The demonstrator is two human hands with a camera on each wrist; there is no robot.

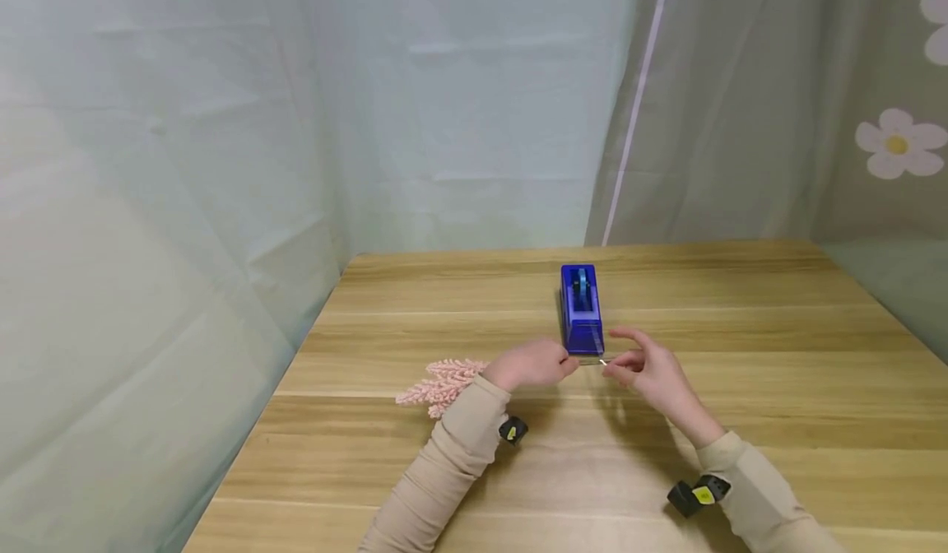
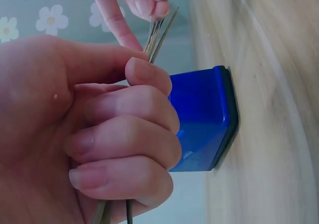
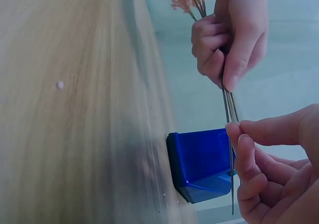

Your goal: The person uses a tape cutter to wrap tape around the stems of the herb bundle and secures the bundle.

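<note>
A bunch of thin stems (image 3: 230, 109) with pink feathery flower heads (image 1: 444, 384) is held level just above the wooden table (image 1: 741, 355). My left hand (image 1: 551, 364) grips the stems in a fist, thumb along them (image 2: 99, 134). My right hand (image 1: 620, 365) pinches the free stem ends (image 2: 160, 30) between thumb and forefinger (image 3: 239, 134). Right behind both hands stands a blue tape dispenser (image 1: 581, 310), its near end close to the stems (image 3: 199, 162).
Pale green cloth hangs behind and to the left of the table, and a grey curtain with white flowers (image 1: 896, 143) hangs at the right. Both forearms wear beige sleeves with small wrist cameras (image 1: 513, 430).
</note>
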